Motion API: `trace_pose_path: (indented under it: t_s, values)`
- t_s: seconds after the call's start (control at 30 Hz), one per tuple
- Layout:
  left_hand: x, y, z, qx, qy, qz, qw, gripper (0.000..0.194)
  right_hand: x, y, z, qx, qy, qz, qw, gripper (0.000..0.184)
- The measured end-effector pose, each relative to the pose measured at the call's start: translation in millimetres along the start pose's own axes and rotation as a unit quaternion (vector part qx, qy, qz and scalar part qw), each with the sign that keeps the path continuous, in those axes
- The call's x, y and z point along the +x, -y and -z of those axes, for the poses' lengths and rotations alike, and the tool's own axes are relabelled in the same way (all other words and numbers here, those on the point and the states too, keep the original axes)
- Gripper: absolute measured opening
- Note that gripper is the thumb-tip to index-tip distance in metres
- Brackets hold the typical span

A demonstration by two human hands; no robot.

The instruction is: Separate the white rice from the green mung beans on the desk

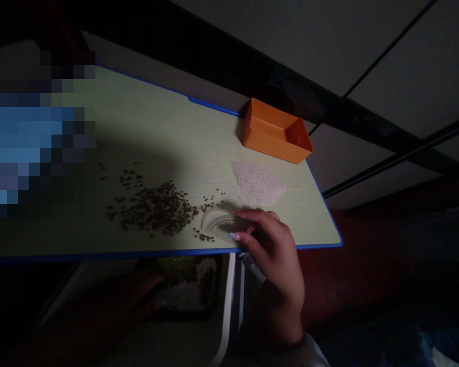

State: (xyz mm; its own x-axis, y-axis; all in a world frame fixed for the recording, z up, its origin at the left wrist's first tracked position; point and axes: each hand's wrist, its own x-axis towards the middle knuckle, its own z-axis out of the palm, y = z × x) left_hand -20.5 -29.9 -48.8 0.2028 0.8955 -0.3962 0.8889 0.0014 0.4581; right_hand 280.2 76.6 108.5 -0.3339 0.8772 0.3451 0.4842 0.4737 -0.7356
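Note:
My right hand [275, 250] pinches the rim of a clear plastic cup [214, 219] between thumb and fingers. The cup lies tipped at the table's front edge, its other end toward a scattered pile of small dark green beans [160, 206]. Some loose beans lie around the cup. Below the table edge, in deep shadow, my left hand [145, 293] grips the left side of a dark tray [191, 313]. Yellow-green grains [178, 265] and some darker bits lie in that tray. Behind my right hand is a flat heap of pale pinkish-white grains [256, 182].
An orange rectangular box [271, 148] stands at the table's far right corner. The pale table [145, 117] has a blue edge. A white curved frame [227, 311] is below it. White cabinet panels [405, 66] rise behind. A blurred patch covers the left side.

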Motion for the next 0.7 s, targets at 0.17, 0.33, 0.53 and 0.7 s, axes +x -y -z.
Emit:
trace_pose_path:
  t_s: [0.17, 0.33, 0.53, 0.7]
  values:
    - [-0.6, 3.1, 1.0, -0.002, 0.031, 0.0, 1.0, 0.048, -0.8, -6.2, 6.4, -0.001, 0.018, -0.002, 1.0, 0.021]
    - [-0.3, 1.9, 1.8, -0.004, 0.025, -0.004, 1.0, 0.048, -0.6, -9.2, 10.0, -0.008, 0.028, 0.001, 1.0, 0.022]
    - [0.2, 0.5, 2.9, -0.003, 0.029, 0.001, 1.0, 0.051, -1.9, -10.0, 14.2, -0.017, 0.046, 0.016, 0.999, 0.02]
    - [-0.4, -6.9, 9.2, -0.006, 0.044, 0.013, 0.999, 0.055, -2.7, -8.7, 17.9, -0.024, 0.05, 0.018, 0.998, 0.022]
